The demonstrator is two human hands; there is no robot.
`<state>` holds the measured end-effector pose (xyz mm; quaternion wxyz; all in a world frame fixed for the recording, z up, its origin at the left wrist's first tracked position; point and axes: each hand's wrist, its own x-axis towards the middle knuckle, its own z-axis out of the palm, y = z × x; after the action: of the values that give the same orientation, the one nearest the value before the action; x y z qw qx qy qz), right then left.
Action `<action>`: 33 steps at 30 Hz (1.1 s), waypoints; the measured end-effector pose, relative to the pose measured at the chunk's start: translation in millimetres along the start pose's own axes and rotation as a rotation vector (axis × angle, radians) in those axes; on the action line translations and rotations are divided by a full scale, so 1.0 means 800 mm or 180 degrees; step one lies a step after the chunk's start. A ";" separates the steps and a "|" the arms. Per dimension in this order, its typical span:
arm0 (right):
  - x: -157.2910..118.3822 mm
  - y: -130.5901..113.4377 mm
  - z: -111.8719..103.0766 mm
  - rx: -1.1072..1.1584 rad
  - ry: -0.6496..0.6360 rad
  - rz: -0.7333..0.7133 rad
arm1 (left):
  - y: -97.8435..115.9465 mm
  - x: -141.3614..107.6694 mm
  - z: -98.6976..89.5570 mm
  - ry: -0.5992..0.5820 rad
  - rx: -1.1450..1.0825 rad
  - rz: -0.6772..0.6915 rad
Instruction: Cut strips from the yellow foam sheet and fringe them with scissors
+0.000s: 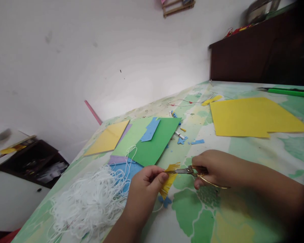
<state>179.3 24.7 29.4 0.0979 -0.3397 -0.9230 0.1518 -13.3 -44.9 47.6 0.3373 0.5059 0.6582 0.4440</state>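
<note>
My left hand (148, 185) pinches a small yellow paper piece (169, 184) with a fringed edge, between thumb and fingers. My right hand (214, 170) is closed around the gold handles of a pair of scissors (186, 170), whose blades point left and lie across the fringed piece. Just left of my left hand is a heap of white string (87, 202). Behind it lie green sheets (155, 145) with a blue scrap (150, 130) on top. A blue cut-out shape (165, 201) is on the cloth below the fringed piece.
A large yellow sheet (250, 118) lies at the right, near a green pen-like object (290, 92). An orange-yellow sheet (108, 136) is at the left. Blue scraps (197, 141) lie mid-table. A dark cabinet (243, 57) stands behind at the right, against the white wall.
</note>
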 end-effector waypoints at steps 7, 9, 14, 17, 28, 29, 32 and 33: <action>0.001 0.002 0.001 0.0064 -0.0025 -0.0054 | -0.001 0.002 -0.003 -0.0122 0.0139 -0.0009; 0.001 0.002 0.002 0.0082 -0.0020 -0.0076 | -0.004 0.003 -0.003 -0.0120 0.0092 0.0006; 0.002 0.003 0.001 0.0097 -0.0018 -0.0065 | -0.010 0.005 -0.003 -0.0181 -0.0021 0.0023; 0.001 0.002 -0.001 0.0097 -0.0051 -0.0021 | -0.011 0.006 -0.004 -0.0252 -0.0073 0.0004; -0.002 0.003 -0.003 0.0488 -0.0201 0.0016 | -0.003 0.003 -0.005 0.0089 -0.0011 0.0207; -0.001 0.003 -0.003 0.0517 -0.0217 0.0013 | -0.004 0.003 -0.006 0.0120 -0.0036 0.0207; -0.001 0.003 -0.003 0.0597 -0.0242 -0.0004 | -0.006 0.004 -0.006 0.0103 -0.0104 0.0187; -0.001 0.003 -0.003 0.0628 -0.0259 -0.0001 | -0.007 0.004 -0.006 0.0069 -0.0120 0.0173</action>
<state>182.4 26.4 30.8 0.0933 -0.3219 -0.9068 0.2556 -20.6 -43.6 44.5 0.3274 0.5123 0.6393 0.4708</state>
